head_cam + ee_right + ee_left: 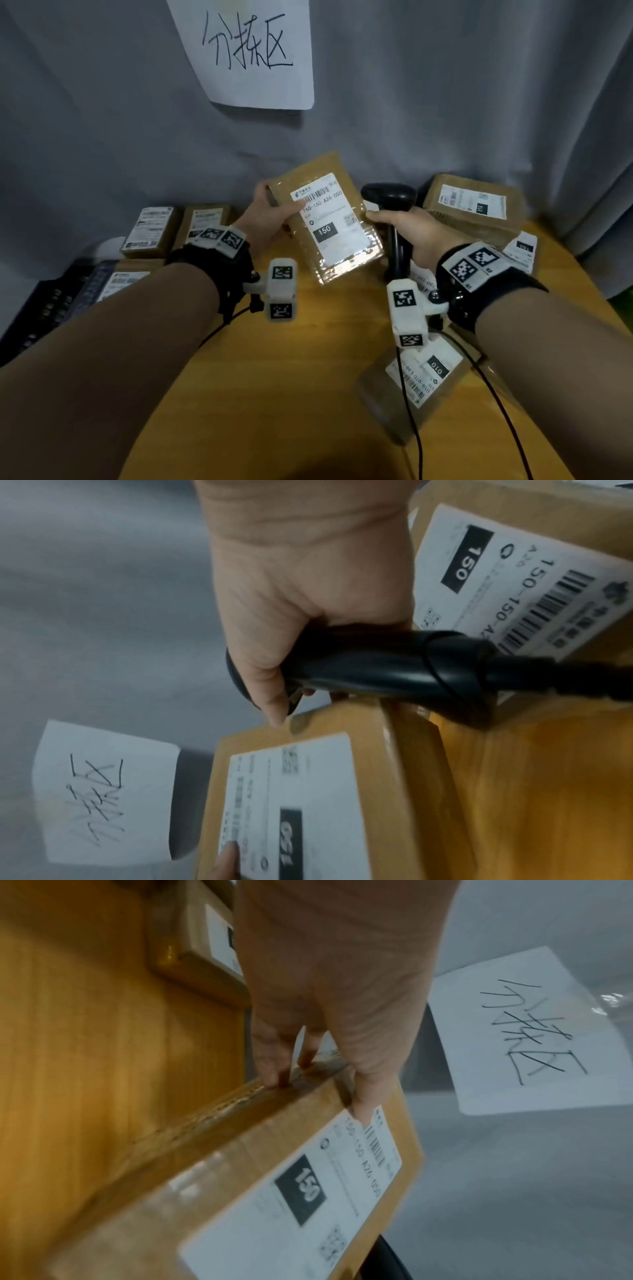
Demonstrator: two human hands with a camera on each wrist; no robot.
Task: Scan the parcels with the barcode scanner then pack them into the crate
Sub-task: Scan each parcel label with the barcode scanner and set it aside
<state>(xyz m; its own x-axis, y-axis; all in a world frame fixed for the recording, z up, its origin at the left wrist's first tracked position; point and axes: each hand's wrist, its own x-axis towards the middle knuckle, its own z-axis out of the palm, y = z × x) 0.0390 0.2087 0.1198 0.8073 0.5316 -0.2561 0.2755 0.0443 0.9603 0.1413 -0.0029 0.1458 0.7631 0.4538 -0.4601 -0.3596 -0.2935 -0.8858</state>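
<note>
My left hand [278,209] grips a flat brown parcel [334,228] by its left edge and holds it tilted above the wooden table [274,377], its white "150" label facing up. The thumb [363,1104] presses on the label beside the barcode, and the fingers curl under the edge of the parcel [274,1191]. My right hand [399,228] grips the handle of a black barcode scanner [388,198], whose head sits just right of the parcel's top edge. In the right wrist view the scanner [377,666] lies above the held parcel [308,804]. A dark crate [44,308] stands at the left.
Two labelled parcels [150,229] [205,222] lie at the back left, and one [116,284] lies in the crate. More parcels lie at the back right [476,209] and near the front [418,380]. The scanner cable [411,411] trails over the table. A handwritten paper sign [253,51] hangs on the grey curtain.
</note>
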